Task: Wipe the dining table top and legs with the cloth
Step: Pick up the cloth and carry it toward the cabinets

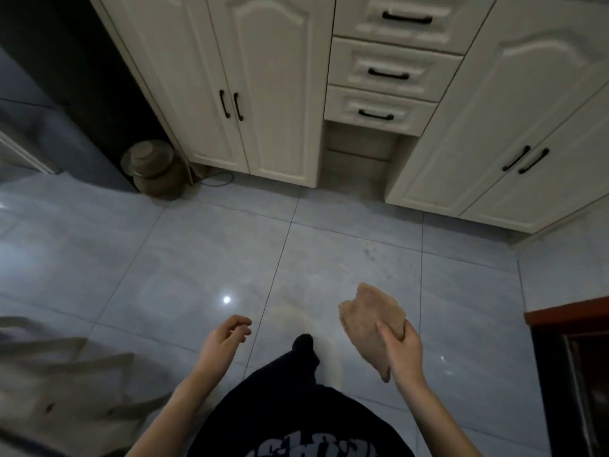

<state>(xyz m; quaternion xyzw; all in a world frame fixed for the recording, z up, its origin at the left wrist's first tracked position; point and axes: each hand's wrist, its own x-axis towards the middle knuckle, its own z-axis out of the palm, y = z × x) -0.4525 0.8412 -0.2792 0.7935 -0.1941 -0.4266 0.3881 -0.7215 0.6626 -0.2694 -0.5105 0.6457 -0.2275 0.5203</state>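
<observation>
Tan cloth (369, 319) up in the air over the grey tiled floor (164, 258), long axis running from its far tip down toward the person, right hand (403, 352) gripping its near edge, left hand (227, 334) loosely curled and holding nothing.

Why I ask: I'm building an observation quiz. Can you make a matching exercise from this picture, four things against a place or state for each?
Things
1. cloth
2. left hand
3. lidded jar
4. drawers

Places or states
A. on the floor beside the cabinet
B. held in the right hand
C. holds nothing, fingers loosely curled
D. closed, between the cabinet's doors

Pairs: 1-B, 2-C, 3-A, 4-D
</observation>
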